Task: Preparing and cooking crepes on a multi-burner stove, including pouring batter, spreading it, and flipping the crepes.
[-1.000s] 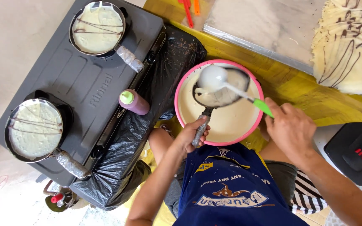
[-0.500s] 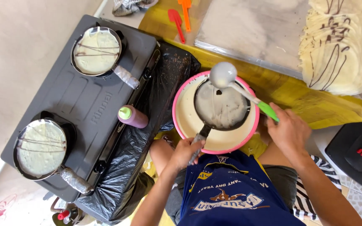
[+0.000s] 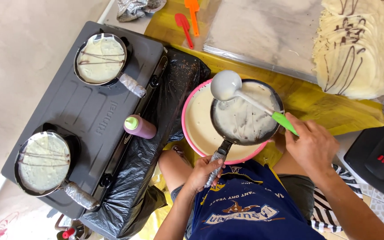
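Clenched around the foil-wrapped handle, the left hand [image 3: 206, 171] holds a small black frying pan [image 3: 245, 116] coated with pale batter, directly above the pink-rimmed round batter bowl [image 3: 201, 126]. The right hand [image 3: 312, 146] has its grip closed on the green handle of a white plastic ladle [image 3: 226, 85], whose cup hangs over the pan's far edge. Left of the bowl stand a purple squeeze bottle with a green cap [image 3: 139, 126] and a grey two-burner stove [image 3: 81, 115] carrying two more batter-filled pans [image 3: 101, 58].
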